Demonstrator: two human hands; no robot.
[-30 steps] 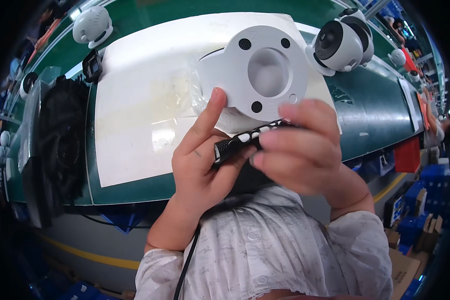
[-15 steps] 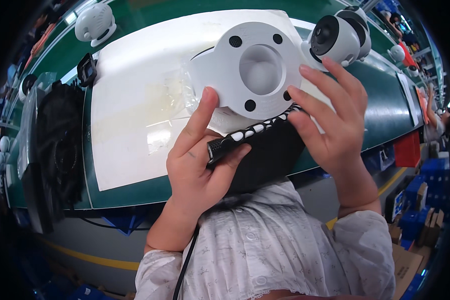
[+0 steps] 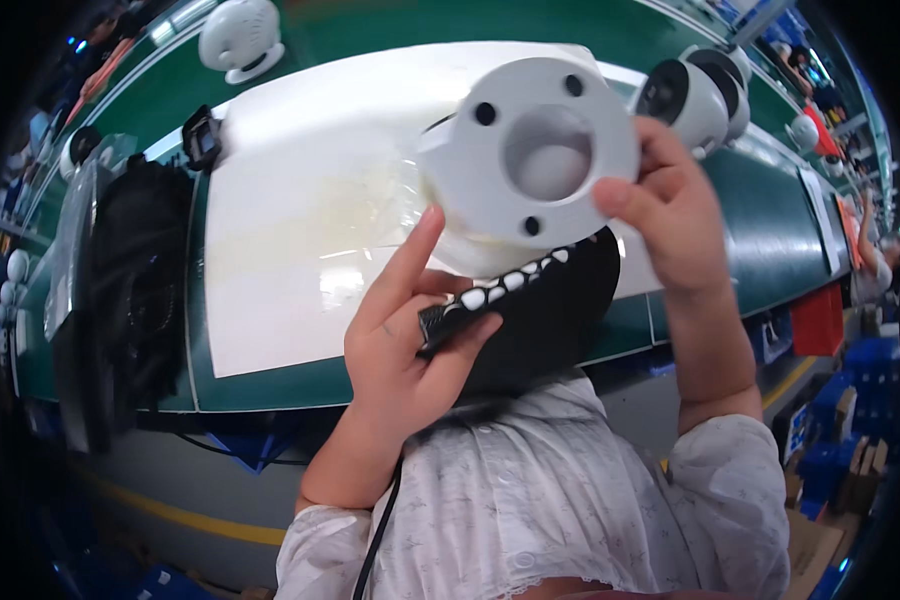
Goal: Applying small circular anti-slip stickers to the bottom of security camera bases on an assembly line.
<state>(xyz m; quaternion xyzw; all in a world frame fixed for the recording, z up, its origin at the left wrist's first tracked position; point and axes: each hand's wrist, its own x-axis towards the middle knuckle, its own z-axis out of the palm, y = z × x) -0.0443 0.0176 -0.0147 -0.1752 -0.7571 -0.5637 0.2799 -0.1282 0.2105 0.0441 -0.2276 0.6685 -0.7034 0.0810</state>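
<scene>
A white device base [image 3: 470, 180] is turned with its round underside up, a round recess in its middle. Three dark round pads [image 3: 485, 113] show on it; my right thumb covers the spot at its lower right. My right hand [image 3: 665, 195] grips the base's right rim, thumb on the face and fingers behind. My left hand [image 3: 405, 330] pinches a black sheet [image 3: 540, 320] between thumb and fingers, its index finger raised beside the base. White oval spots line the sheet's bent upper edge, below the base.
A white board [image 3: 280, 220] covers the green bench [image 3: 310, 388]. White fan-like devices [image 3: 240, 38] stand at the far left, with more [image 3: 690, 105] at the far right. Black bagged material [image 3: 140, 270] lies left, near a small black frame [image 3: 201, 138]. A red bin [image 3: 818, 320] is at right.
My right hand has gone from spread fingers near the base's lower right to gripping its right rim. My left hand still holds the black sheet. The camera's view has shifted slightly.
</scene>
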